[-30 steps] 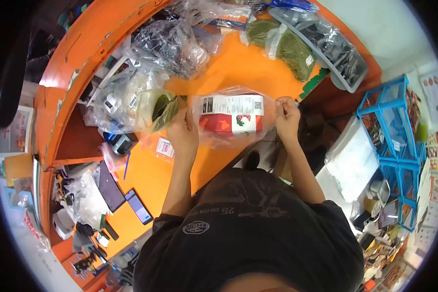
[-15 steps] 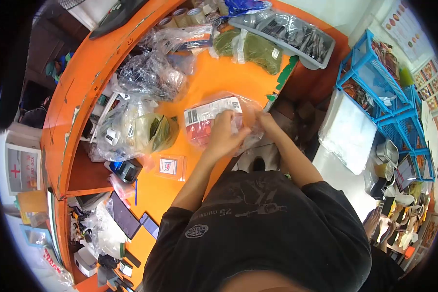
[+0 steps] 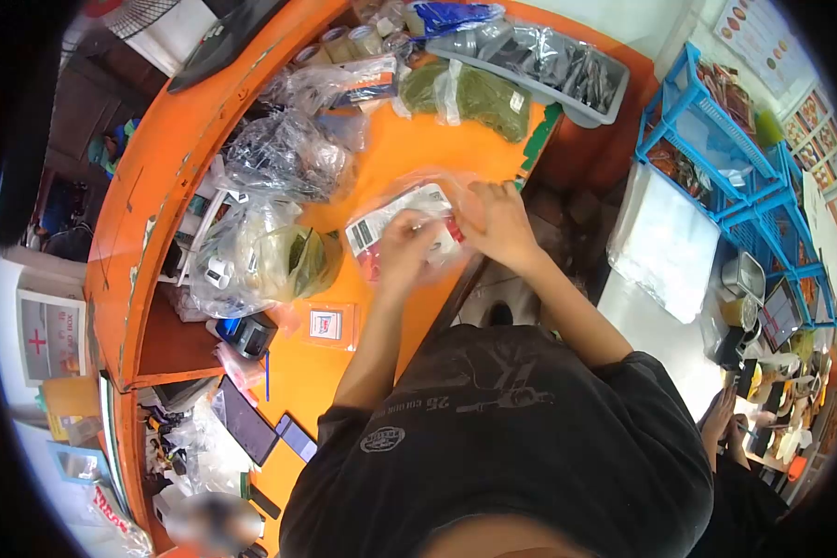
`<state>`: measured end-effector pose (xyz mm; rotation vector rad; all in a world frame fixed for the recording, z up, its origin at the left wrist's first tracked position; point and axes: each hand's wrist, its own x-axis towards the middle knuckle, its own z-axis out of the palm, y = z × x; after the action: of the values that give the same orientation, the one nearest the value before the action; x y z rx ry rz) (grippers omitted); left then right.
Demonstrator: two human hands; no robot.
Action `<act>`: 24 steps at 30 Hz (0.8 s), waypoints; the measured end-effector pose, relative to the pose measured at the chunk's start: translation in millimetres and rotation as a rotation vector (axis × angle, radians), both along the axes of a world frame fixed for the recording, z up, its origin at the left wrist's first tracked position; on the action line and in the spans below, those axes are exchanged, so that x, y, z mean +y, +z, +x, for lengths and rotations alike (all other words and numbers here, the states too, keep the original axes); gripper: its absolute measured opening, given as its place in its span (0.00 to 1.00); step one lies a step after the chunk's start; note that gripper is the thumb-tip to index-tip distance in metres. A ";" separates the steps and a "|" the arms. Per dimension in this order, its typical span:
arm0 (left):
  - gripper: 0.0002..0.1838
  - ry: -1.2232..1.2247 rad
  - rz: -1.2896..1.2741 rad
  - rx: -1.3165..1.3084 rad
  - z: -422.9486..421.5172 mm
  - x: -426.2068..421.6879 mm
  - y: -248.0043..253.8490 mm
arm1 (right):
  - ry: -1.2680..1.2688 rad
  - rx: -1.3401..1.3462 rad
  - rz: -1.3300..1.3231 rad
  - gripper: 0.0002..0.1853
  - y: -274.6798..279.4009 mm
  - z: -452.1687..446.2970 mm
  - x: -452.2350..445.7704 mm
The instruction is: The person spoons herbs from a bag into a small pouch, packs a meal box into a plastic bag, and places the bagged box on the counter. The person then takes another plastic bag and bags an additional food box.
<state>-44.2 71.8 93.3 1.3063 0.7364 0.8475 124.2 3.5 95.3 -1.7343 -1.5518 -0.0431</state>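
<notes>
Over the orange table [image 3: 418, 140], the red-and-white packet [image 3: 428, 199] seemed light, firm and slippery in clear wrap [image 3: 395, 190], best held by its sides, the left hand [image 3: 405, 247] loosely curled over it, the right hand [image 3: 500, 223] half-closed beside, their grips impossible to tell

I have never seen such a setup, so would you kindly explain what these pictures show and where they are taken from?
There is no machine here: these are a person's own bare hands, seen by one camera worn on the head, looking forward and down. That is why the dark shirt fills the bottom. The left hand and right hand are both at a plastic-wrapped red-and-white package; blur hides exactly how it is gripped. On the orange table lie crumpled plastic bags, a green bundle and a phone.
</notes>
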 end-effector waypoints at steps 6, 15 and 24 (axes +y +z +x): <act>0.11 0.056 -0.152 -0.386 -94.1 22.1 61.7 | -0.138 -0.301 -0.352 0.13 -9.5 16.2 10.9; 0.08 0.091 -0.116 -0.440 -91.1 48.5 120.8 | 0.246 1.092 -0.237 0.09 102.7 27.9 77.3; 0.06 0.255 0.249 -0.168 -80.6 47.7 126.1 | 0.354 0.397 0.086 0.15 144.7 4.2 80.8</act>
<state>-124.8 119.6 219.4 1.3568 0.6880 1.2726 128.4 84.3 240.0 -1.2840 -1.5051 0.3839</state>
